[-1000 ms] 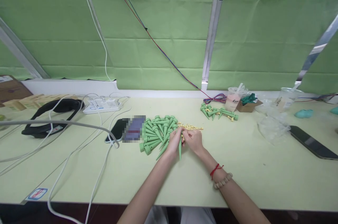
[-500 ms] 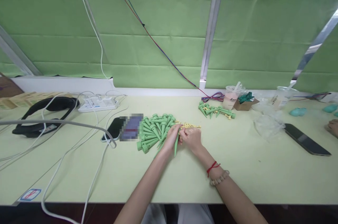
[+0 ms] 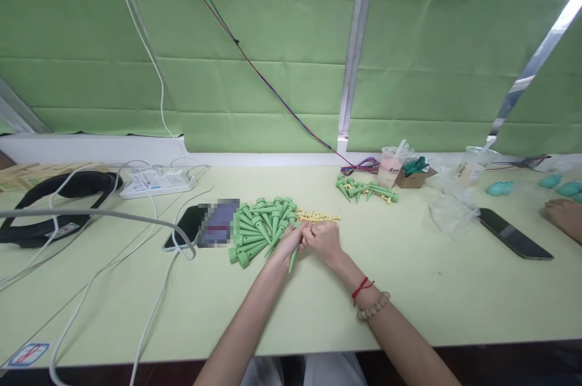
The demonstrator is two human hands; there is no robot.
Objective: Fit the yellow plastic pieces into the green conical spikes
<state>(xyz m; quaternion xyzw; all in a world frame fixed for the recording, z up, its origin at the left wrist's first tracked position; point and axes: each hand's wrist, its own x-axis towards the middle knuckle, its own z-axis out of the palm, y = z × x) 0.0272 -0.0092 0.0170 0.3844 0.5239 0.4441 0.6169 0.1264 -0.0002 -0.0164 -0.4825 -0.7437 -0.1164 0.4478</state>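
Observation:
My left hand (image 3: 287, 243) is closed around a green plastic spike (image 3: 293, 260), whose tapered tip points down toward me. Pressed close against it, my right hand (image 3: 324, 240) is closed in a pinch at the spike's side; a bit of yellow shows between the hands, but what the right fingers grip is hidden. To the left of my hands lies a pile of green spikes (image 3: 259, 225) with round caps. Just beyond my knuckles, small yellow plastic pieces (image 3: 318, 216) are spread on the table.
Further back lie several green spikes with yellow pieces (image 3: 366, 190), near a drink cup (image 3: 389, 166) and small cardboard box (image 3: 416, 178). A dark phone (image 3: 513, 234) and plastic bag (image 3: 452, 210) are right; another person's hand (image 3: 564, 216) is beyond. White cables (image 3: 154, 301) cross the left side.
The whole view has shifted slightly. The spike in my left hand has tilted a little and shows less of its length, with my two hands closer together around it.

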